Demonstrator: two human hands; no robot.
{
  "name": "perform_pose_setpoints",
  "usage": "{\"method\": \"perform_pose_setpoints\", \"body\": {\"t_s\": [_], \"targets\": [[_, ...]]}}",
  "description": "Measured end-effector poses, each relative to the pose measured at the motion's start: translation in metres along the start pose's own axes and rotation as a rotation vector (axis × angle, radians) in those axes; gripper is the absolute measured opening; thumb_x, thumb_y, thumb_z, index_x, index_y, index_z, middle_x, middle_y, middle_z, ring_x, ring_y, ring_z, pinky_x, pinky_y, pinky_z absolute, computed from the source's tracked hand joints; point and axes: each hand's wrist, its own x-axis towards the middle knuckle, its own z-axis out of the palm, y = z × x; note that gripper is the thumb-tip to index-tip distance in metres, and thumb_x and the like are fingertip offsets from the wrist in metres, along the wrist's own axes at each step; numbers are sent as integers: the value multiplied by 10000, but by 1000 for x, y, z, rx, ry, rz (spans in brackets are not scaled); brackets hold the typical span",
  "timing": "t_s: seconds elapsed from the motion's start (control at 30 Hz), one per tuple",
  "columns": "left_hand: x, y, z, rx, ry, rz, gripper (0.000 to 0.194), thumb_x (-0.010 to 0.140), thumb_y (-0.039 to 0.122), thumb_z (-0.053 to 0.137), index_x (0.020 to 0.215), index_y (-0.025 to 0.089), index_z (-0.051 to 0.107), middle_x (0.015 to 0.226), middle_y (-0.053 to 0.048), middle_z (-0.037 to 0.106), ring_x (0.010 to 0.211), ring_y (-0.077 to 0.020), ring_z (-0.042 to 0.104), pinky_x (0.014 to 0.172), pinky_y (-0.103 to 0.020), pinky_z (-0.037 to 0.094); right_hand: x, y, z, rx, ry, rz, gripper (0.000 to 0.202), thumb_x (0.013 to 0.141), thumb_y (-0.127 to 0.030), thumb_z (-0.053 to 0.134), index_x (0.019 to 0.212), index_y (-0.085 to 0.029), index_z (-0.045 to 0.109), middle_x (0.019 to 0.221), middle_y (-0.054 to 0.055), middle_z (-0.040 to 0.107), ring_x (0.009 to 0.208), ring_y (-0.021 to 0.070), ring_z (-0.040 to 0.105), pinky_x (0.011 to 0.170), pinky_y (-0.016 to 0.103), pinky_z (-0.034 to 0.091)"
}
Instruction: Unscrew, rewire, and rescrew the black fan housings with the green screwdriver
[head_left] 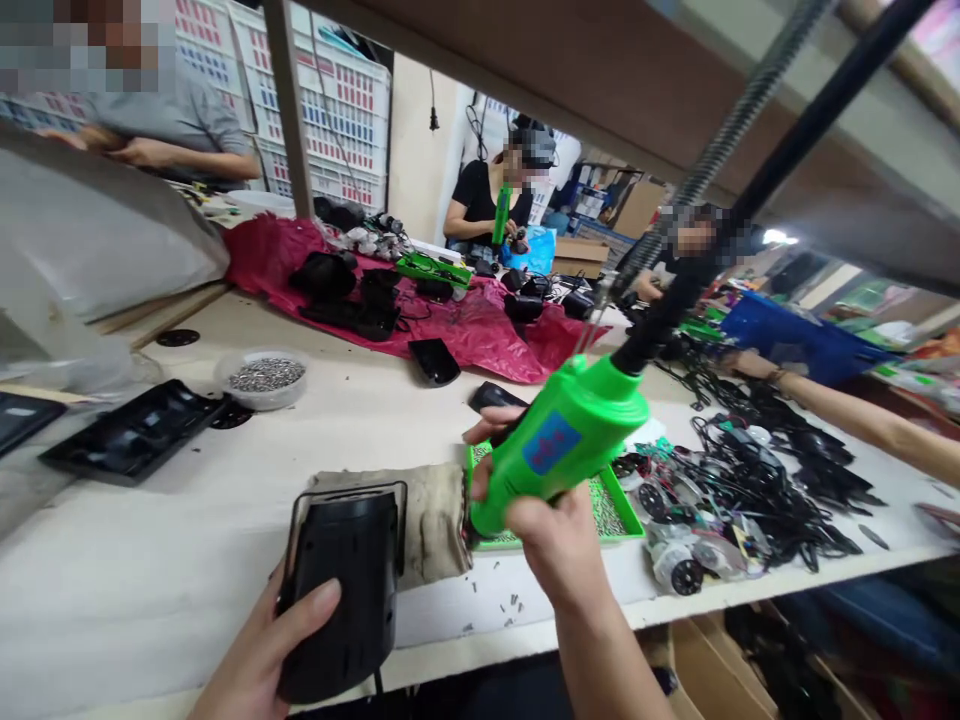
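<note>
My left hand (292, 630) is closed round a black plastic housing (349, 590) with a thin wire frame at its top, near the table's front edge. A folded grey-brown cloth pad (431, 520) lies beside and partly behind the housing. In my right hand (551, 530) is a bright green electric screwdriver (577, 430), tilted, hanging from a black cable and a coiled spring. Its lower end is over the left part of a green tray (611, 510) of small screws; its tip is hidden. Several loose screws (514, 605) lie in front of the tray.
A round tub of screws (268, 378) and a long black shell (135, 430) lie at left. Black parts rest on pink plastic sheeting (480, 325) behind. Cables and small parts (720, 490) are heaped at right, where another person's arm (862, 410) reaches in. Other people sit beyond.
</note>
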Motion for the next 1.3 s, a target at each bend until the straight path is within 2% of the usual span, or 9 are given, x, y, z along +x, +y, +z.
{"method": "perform_pose_setpoints", "body": {"t_s": [0.1,0.17,0.27,0.4,0.6,0.73,0.83,1.03,1.3], "targets": [[2,-1,-1,-11,-12,-24,888,490,378,875,1315,244,574,1108,-85,743,1098,-411,635,805,-468,601,-2,1,0,-1,-57,40,379,690,-371,808,1001,-256,623,799,-11,670,682,138,624,699,315,533],[3,-1,1,9,-14,-29,870,499,364,870,1311,248,582,1099,-83,746,1049,-406,660,787,-471,606,-1,2,5,107,-33,9,359,702,-417,782,954,-246,592,656,-57,606,555,114,576,671,319,544],[3,0,9,77,-4,19,883,503,345,870,1328,261,569,1112,-65,743,1034,-369,673,791,-414,606,1,3,20,279,98,-139,399,728,-514,724,979,-255,552,566,-101,513,421,80,467,554,270,530],[2,-1,18,131,-7,87,876,535,394,863,1347,311,543,1134,-33,735,1106,-329,645,832,-354,584,4,8,36,337,118,-248,405,747,-555,689,982,-264,533,540,-103,497,412,85,456,515,248,511],[3,0,21,82,20,66,820,502,422,881,1265,299,609,1096,-22,738,1150,-311,621,930,-378,532,8,30,43,318,90,-196,459,714,-590,708,1006,-264,567,587,-81,529,453,95,485,527,259,507],[9,1,18,68,106,9,901,394,452,900,1234,277,627,1053,-39,742,1088,-350,644,840,-416,575,13,42,49,371,96,-235,451,702,-584,719,988,-260,588,555,-80,528,438,94,478,494,243,484],[14,-1,13,70,133,23,862,427,454,889,1229,275,630,1031,-43,743,1043,-353,662,799,-423,590,17,48,52,442,110,-291,414,716,-557,726,976,-260,599,545,-79,529,421,86,467,467,220,471],[12,-3,13,119,96,44,845,482,467,881,1262,296,605,1058,-32,738,1078,-339,649,828,-411,582,19,43,43,482,51,-207,350,734,-513,739,908,-248,591,536,-83,514,411,67,464,466,192,476],[0,-1,20,145,106,58,922,428,470,883,1285,310,583,959,3,775,1063,-363,654,810,-399,588,1,34,38,402,127,-250,530,678,-653,707,1004,-252,588,506,-83,523,378,103,441,417,254,452]]}}
